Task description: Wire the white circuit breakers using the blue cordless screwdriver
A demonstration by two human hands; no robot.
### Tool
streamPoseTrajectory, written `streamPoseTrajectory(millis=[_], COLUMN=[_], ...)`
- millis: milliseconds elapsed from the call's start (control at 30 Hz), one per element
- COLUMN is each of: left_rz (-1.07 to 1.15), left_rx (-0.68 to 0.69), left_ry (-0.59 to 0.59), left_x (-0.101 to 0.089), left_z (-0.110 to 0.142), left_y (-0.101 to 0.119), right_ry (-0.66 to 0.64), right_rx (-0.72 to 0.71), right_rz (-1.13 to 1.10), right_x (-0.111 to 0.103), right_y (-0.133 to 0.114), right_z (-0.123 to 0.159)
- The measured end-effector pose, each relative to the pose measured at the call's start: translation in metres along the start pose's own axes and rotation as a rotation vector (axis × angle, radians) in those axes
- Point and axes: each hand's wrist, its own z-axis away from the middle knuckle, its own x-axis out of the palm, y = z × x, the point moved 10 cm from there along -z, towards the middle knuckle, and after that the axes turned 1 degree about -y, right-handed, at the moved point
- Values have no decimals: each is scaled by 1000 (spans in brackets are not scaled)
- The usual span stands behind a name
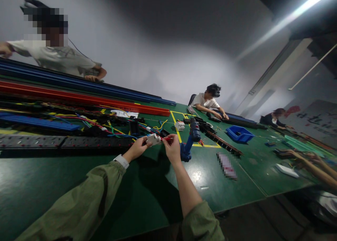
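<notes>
My left hand [137, 148] is closed around a white circuit breaker [153, 139], held just above the green table. At the breaker's right side, my right hand [172, 148] pinches a red wire [166, 138]; whether the wire's end sits inside the breaker I cannot tell. Immediately right of that hand stands a blue cordless drill [190, 140]. Beyond it lies a second white breaker [179, 126]. Loose coloured wires [116, 129] run leftward behind my left hand.
Long red [105, 103] and blue rails [79, 80] lie across the back left, with a black slotted strip [63, 145] nearer me. A blue bin [239, 134] and a phone-like object [226, 166] are to the right. Co-workers sit across the table; another person's hands [295, 155] are at far right.
</notes>
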Motion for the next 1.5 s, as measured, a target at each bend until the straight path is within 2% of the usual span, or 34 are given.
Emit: streamPoseTrajectory(millis=[133, 333, 467, 600, 667, 767, 833, 933, 1000, 1067, 1100, 1200, 1267, 1367, 1500], left_rz=[-44, -134, -215, -253, -260, -298, -348, -448, -513, -567, -589, -639, -661, -691, -723], left_rx=[35, 35, 68, 64, 61, 55, 46, 33, 25, 19, 16, 4, 0, 8, 33], left_ry=[-55, -33, -16, -10, -16, -12, -22, -50, -66, -77, -81, -105, -130, -151, -158], left_x=[7, 7, 7, 8, 9, 10, 12, 16, 18, 20, 21, 24, 27, 29, 30], left_z=[1, 0, 0, -1, -3, -4, -4, -2, -2, -2, -2, -3, -3, -2, -1], left_y=[7, 6, 10, 8, 7, 5, 5, 5, 5, 4, 4, 1, -1, 0, 3], right_ry=[-1, 50, 100, 13, 15, 217, 334, 420, 458, 429, 371, 87, -75, -112, -180], right_rx=[54, 121, 174, 206, 226, 179, 149, 142, 125, 82, 54, 9, 60, 143, 168], right_rz=[-60, -263, -159, 79, 157, 306, 384, 454, 483, 488, 480, 458, 474, 584, 833], right_x=[-6, -9, -25, -55, -80, -133, -160, -180, -184, -177, -166, -114, -79, -52, -34], right_y=[17, 35, 42, 41, 38, 21, 10, 3, -2, -6, -7, 5, 25, 56, 84], right_z=[2, 4, 21, 54, 66, 70, 64, 52, 46, 43, 41, 38, 37, 28, 12])
